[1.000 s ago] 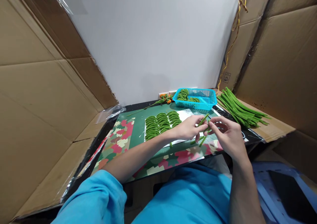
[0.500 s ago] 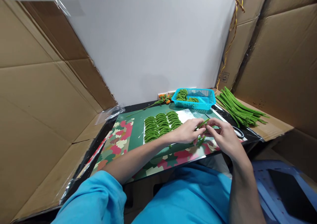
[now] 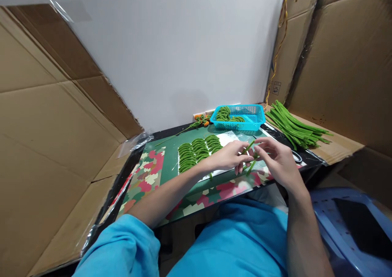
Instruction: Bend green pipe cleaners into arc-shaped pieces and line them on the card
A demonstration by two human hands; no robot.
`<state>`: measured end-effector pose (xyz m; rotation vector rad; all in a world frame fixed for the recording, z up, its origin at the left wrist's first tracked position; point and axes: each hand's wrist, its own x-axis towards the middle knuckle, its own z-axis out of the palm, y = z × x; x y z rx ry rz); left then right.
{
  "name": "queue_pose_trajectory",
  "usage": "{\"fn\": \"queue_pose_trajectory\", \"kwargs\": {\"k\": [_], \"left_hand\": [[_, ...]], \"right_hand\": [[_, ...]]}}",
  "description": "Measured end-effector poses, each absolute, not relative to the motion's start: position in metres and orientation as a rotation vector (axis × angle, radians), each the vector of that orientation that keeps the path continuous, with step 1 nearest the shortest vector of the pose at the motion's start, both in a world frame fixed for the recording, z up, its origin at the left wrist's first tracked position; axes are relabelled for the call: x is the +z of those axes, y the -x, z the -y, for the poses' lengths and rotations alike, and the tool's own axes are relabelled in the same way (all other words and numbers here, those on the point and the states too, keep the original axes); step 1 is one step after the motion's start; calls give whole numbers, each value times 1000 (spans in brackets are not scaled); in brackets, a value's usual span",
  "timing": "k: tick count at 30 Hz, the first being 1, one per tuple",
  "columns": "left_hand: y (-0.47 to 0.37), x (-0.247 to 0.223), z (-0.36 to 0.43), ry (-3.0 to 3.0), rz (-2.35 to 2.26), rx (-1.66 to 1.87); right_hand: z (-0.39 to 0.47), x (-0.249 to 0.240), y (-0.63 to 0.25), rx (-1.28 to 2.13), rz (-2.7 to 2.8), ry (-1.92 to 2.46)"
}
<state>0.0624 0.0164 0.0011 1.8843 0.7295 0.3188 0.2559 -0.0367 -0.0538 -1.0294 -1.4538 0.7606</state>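
Over the right part of the green mat (image 3: 168, 162), my left hand (image 3: 234, 156) pinches green fuzzy stems (image 3: 251, 167), whose ends stick out above and below the fingers. My right hand (image 3: 274, 158) faces it from the right, its fingertips closed on the same stems. Just left of my left hand, curved green pieces (image 3: 186, 156) lie in three columns on a white sheet (image 3: 228, 137). The sheet's right part is partly hidden by my left hand.
Behind the sheet stands a blue basket (image 3: 255, 123) holding more curved green pieces. A bundle of long green stems (image 3: 294, 126) lies at the right, near scissors (image 3: 296, 157). Orange flowers (image 3: 203, 119) lie left of the basket. Cardboard walls (image 3: 346, 64) rise on both sides.
The view has shifted slightly. The fingers of both hands have moved a little around the stems, and more of the stems shows between and below them.
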Motion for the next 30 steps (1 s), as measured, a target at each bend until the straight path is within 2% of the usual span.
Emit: {"fn": "queue_pose_trajectory", "kwargs": {"k": [6, 17, 30], "left_hand": [[-58, 11, -16, -2025, -610, 102], [-66, 14, -19, -1754, -626, 409], [-71, 9, -15, -1807, -705, 615]], "right_hand": [[38, -52, -258, 742, 1377, 995], [41, -51, -265, 637, 1373, 962], [42, -41, -243, 137, 1442, 1197]]}}
